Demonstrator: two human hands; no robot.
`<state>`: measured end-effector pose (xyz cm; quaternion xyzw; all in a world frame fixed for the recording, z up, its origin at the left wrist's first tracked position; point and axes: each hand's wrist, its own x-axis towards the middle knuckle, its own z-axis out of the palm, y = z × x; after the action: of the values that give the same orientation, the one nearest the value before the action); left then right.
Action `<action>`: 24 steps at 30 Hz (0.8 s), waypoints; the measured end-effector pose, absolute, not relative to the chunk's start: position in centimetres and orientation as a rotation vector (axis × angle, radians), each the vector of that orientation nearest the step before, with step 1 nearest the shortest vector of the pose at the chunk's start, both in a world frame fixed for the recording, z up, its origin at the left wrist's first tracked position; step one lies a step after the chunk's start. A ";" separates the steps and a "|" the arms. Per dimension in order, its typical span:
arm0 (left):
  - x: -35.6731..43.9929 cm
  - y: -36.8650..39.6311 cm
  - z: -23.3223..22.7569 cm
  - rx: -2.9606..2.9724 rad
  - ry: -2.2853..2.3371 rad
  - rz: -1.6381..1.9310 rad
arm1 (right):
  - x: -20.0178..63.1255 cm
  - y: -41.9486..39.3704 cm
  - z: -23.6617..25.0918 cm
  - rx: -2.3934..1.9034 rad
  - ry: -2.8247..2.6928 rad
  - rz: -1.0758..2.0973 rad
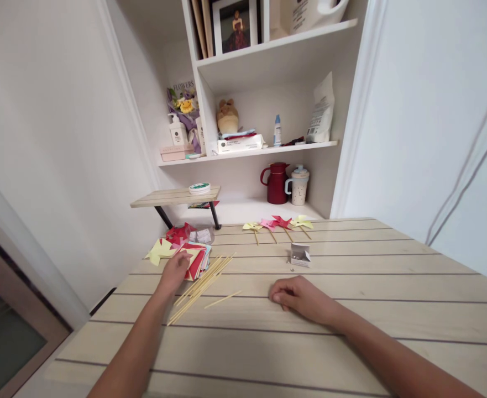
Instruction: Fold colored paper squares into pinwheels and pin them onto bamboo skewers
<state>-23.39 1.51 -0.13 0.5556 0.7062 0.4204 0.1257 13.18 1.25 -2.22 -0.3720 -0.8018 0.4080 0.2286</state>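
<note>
Pale plank tabletop (351,309), white shelving behind. Left hand (176,271) fingers rest flat on the stack of folded paper squares (195,261) near the left edge; grip not discernible. Right hand (299,297) lies loosely curled mid-table, holding nothing visible. Risk: a sideways wrist could scatter the wooden sticks (199,284) just beside the stack. 4 finished pinwheels (278,224) sit at the far edge; small box (300,255) contents unreadable.

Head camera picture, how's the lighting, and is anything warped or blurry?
Head view: soft, even light with only faint shadows under the left hand and right hand; no glare on the table. Wide-angle distortion bends the wall trim and tilts the shelves. The sticks look sharp; the small label text on the shelves is unreadable.
</note>
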 end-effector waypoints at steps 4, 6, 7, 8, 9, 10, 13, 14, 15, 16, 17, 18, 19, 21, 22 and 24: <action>-23.3 2.1 0.0 1.638 2.134 1.347 | 13.2 1.3 -2.3 -1.021 -2.201 1.138; -23.2 2.1 0.3 1.657 2.162 1.400 | 13.3 1.3 -2.4 -1.019 -2.203 1.135; -23.1 2.1 0.4 1.667 2.178 1.426 | 13.3 1.3 -2.4 -1.019 -2.205 1.132; -23.0 2.1 0.5 1.679 2.199 1.451 | 13.3 1.2 -2.4 -1.018 -2.207 1.130; -22.9 2.0 0.6 1.691 2.227 1.475 | 13.3 1.2 -2.4 -1.018 -2.208 1.130; -22.8 2.0 0.7 1.701 2.256 1.500 | 13.3 1.2 -2.4 -1.016 -2.210 1.129; -22.6 2.0 0.5 1.687 2.306 1.548 | 13.3 1.1 -2.2 -1.007 -2.218 1.121; -22.6 2.0 0.3 1.664 2.303 1.548 | 13.3 1.1 -2.2 -1.005 -2.223 1.115; -22.6 2.0 0.0 1.640 2.296 1.541 | 13.2 1.1 -2.1 -1.006 -2.227 1.108; -22.7 2.1 -0.3 1.617 2.288 1.531 | 13.2 1.1 -2.1 -1.009 -2.231 1.107; -22.8 2.2 -0.7 1.596 2.285 1.523 | 13.2 1.1 -2.1 -1.012 -2.232 1.106; -23.0 2.3 -1.0 1.579 2.284 1.519 | 13.2 1.1 -2.1 -1.015 -2.233 1.108; -23.1 2.3 -1.2 1.567 2.284 1.517 | 13.3 1.1 -2.1 -1.016 -2.233 1.110; -23.4 2.4 -1.5 1.562 2.274 1.511 | 13.3 1.2 -2.2 -1.011 -2.234 1.112; -23.5 2.4 -1.6 1.573 2.264 1.507 | 13.3 1.2 -2.2 -1.008 -2.234 1.111; -23.6 2.3 -1.5 1.612 2.230 1.506 | 13.3 1.2 -2.3 -1.003 -2.234 1.113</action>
<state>-23.64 2.28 -1.50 0.5139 0.7109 0.4801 0.0025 13.31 1.24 -2.31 -0.3635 -0.8094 0.4033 0.2240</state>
